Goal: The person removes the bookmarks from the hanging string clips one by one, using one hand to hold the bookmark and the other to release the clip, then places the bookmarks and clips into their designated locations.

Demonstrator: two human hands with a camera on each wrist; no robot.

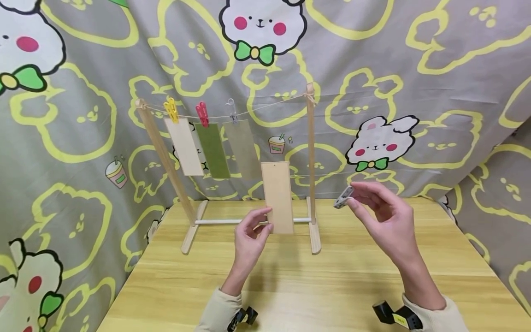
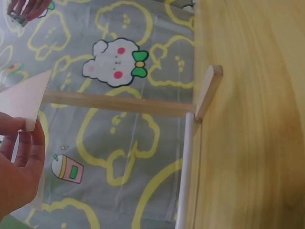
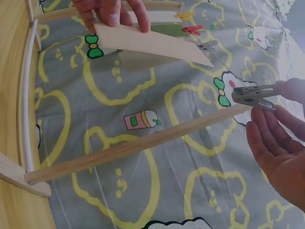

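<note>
My left hand (image 1: 251, 235) pinches the lower left edge of a tan rectangular card (image 1: 277, 193) and holds it upright below the string. The right wrist view shows that card (image 3: 152, 43) under the left fingers. Off to the right, my right hand (image 1: 387, 219) holds a grey clothespin (image 1: 344, 197) between thumb and fingers. Three cards hang from the string (image 1: 265, 109): a cream one (image 1: 184, 147) under a yellow clothespin (image 1: 170, 110), a green one (image 1: 213, 150) under a red clothespin (image 1: 202, 114), and a grey-beige one (image 1: 244, 147) under a grey clip (image 1: 232, 111).
The string runs between two wooden posts, left (image 1: 166, 159) and right (image 1: 311, 157), joined low down by a white rod (image 1: 232, 222). Their feet stand on a wooden table (image 1: 332, 286). A patterned grey curtain (image 1: 332, 55) hangs behind and at both sides.
</note>
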